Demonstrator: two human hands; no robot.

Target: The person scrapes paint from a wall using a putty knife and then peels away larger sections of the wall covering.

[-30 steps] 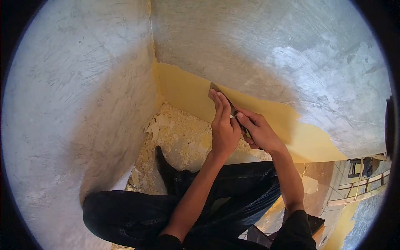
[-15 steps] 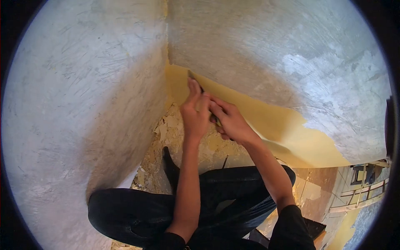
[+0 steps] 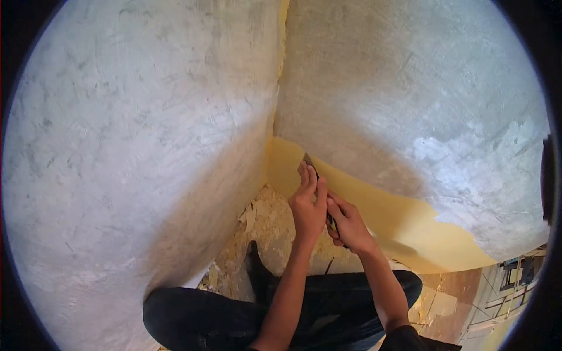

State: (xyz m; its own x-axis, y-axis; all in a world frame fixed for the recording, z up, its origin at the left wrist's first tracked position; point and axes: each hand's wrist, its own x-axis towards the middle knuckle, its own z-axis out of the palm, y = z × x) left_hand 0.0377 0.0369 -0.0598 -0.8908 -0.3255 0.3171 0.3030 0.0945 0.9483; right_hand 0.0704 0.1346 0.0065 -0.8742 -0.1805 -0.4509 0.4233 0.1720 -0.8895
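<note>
A scraper (image 3: 308,159) with a dark blade and a black handle lies against the yellow lower strip (image 3: 374,205) of the right wall, just under its upper edge. My right hand (image 3: 350,227) is wrapped round the handle. Higher up, my left hand (image 3: 308,207) presses its fingers on the tool near the blade, with the thumb along the handle. Both hands are close together, right of the wall corner. My palms hide part of the handle.
Grey plastered walls (image 3: 175,117) meet at the corner (image 3: 275,111). Pale flakes and scraps (image 3: 257,216) cover the floor below. My dark-clad legs (image 3: 205,316) are folded underneath. A wooden frame (image 3: 509,310) stands at the far right.
The view has shifted, so the corner, walls and hands appear lower and farther right. Both hands still hold the scraper, its blade still near the top edge of the yellow strip.
</note>
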